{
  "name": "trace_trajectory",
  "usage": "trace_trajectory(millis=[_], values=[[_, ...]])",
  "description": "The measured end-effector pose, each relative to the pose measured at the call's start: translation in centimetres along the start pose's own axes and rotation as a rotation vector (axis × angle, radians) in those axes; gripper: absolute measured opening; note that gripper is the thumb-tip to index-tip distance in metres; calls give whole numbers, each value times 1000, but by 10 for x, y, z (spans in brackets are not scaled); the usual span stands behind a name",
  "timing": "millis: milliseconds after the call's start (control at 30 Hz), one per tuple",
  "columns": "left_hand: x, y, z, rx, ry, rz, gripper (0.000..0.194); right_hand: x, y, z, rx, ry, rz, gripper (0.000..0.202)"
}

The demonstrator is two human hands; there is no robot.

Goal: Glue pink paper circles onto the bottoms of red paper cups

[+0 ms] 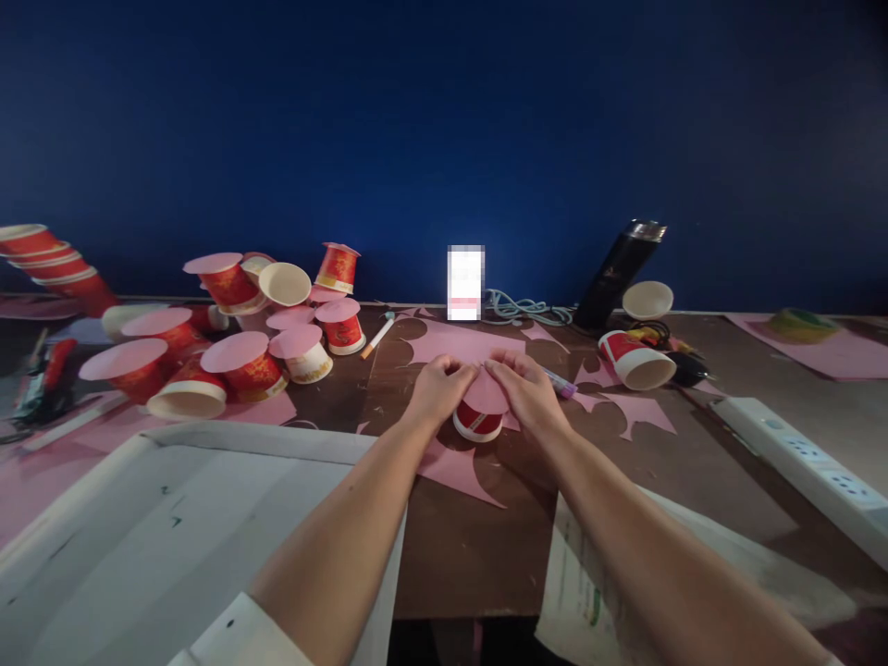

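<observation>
A red paper cup stands upside down on the brown table in front of me, its white rim at the bottom. On it lies a pink paper disc. My left hand has its fingers closed on the disc's left and far edge. From the other side, my right hand grips the same disc, and the thumb tips nearly meet over its far part. The far fingertips are partly hidden. Pink paper scraps with curved cut-outs lie under and around the cup. A purple-and-white tube is close to my right hand.
Several red cups topped with pink discs crowd the left. A white tray fills the front left. A lit phone stands by the blue wall. On the right are a black flask, a tipped cup and a power strip.
</observation>
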State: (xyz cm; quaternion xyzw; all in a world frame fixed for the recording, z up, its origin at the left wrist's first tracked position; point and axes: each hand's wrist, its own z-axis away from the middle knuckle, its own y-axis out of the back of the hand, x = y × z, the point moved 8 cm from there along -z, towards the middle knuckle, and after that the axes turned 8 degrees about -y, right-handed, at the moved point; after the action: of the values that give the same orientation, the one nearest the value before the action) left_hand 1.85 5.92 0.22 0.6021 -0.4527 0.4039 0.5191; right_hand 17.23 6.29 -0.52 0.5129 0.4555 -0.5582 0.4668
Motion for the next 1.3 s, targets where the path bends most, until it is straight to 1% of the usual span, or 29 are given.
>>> trace_trajectory(millis=[67,167,367,567,667,800,933,1200,1300], values=[[0,0,0,-5,6,4,25,0,1,1,14,-30,-3,37],[0,0,-1,-3,-6,5,24,1,0,3,-3,-80,-20,35],[-2,-1,-4,-5,-23,16,23,2,0,3,-37,-84,-67,37],[-1,0,-5,-1,-30,3,26,-1,6,5,-42,-24,-40,32],[-1,0,-4,-4,-35,-5,28,-2,9,6,-37,-17,-24,30],[-1,-1,-3,-14,-38,-22,29,-1,8,6,-52,-29,-55,32],[-2,-1,-2,-16,-47,-35,29,0,9,5,-56,-20,-35,33],[-4,0,-2,-4,-30,-42,30,-6,10,10,-46,52,5,35],[-6,-1,-1,-12,-23,-27,34,-6,12,15,-42,51,-4,36]])
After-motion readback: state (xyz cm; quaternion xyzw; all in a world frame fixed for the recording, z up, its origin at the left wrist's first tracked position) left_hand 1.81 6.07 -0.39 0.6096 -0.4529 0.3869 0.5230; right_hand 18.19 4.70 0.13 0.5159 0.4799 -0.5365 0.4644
